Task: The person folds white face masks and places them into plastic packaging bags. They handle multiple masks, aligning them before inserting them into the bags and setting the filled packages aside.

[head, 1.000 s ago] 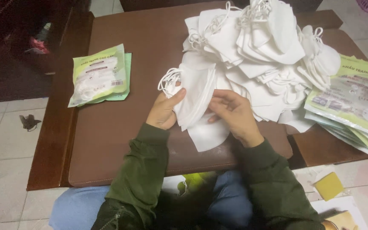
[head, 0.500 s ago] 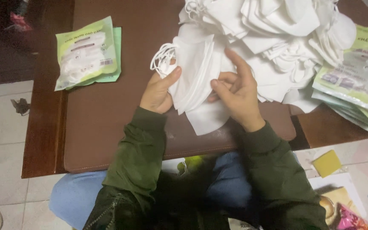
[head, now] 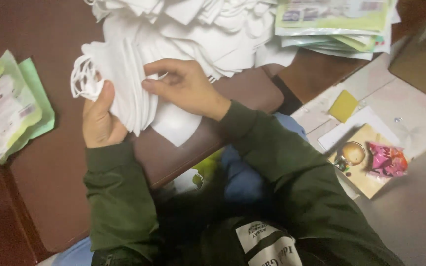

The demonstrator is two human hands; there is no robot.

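My left hand [head: 99, 120] grips a stack of white folded face masks [head: 126, 91] from below, thumb up beside their ear loops [head: 82, 79]. My right hand [head: 183, 86] rests on top of the same stack, fingers pressing its upper edge. One more white mask [head: 176, 125] lies flat under the stack on the brown table [head: 50, 172]. Both arms wear dark green sleeves.
A large heap of loose white masks [head: 208, 24] fills the table's far side. Green and white packets [head: 6, 108] lie at the left, and a pile of similar packets [head: 336, 19] at the upper right. On the floor at the right are a yellow pad [head: 343, 106], papers and a pink wrapper [head: 385, 160].
The view has tilted and shifted right, showing the floor items. Both hands have stayed on the mask stack, the right one sliding along its top edge.
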